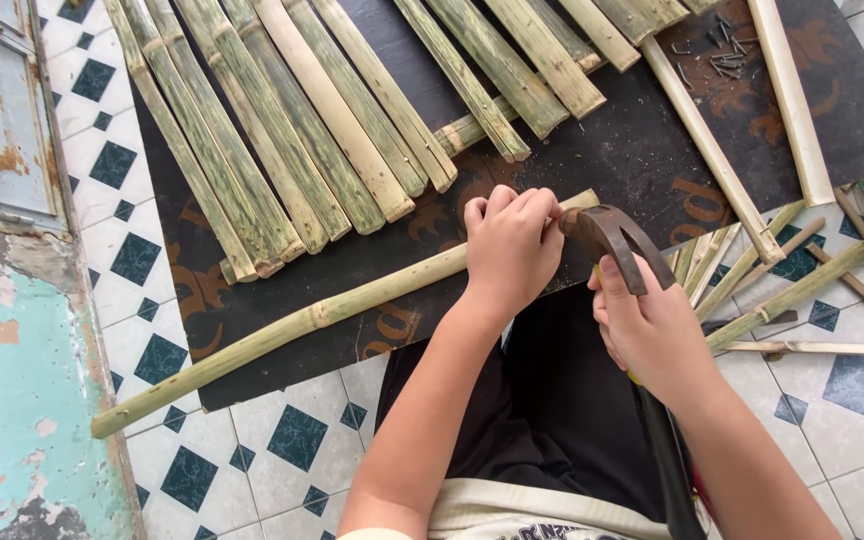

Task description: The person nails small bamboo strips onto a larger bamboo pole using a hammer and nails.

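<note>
My left hand [510, 245] is closed over the right end of a long green bamboo pole [282, 328] that lies slanted across a black mat [612, 150]. My right hand [652, 335] grips the handle of a rusty claw hammer [607, 240]. The hammer's head sits right beside my left fingers, at the pole's end. Whether a nail is pinched under my left fingers is hidden.
Several split bamboo slats [292, 130] lie side by side at the top of the mat. Two pale strips [712, 150] and a small pile of dark nails [722, 50] sit at the upper right. Thin bamboo offcuts [802, 290] lie on the tiled floor [192, 470] to the right.
</note>
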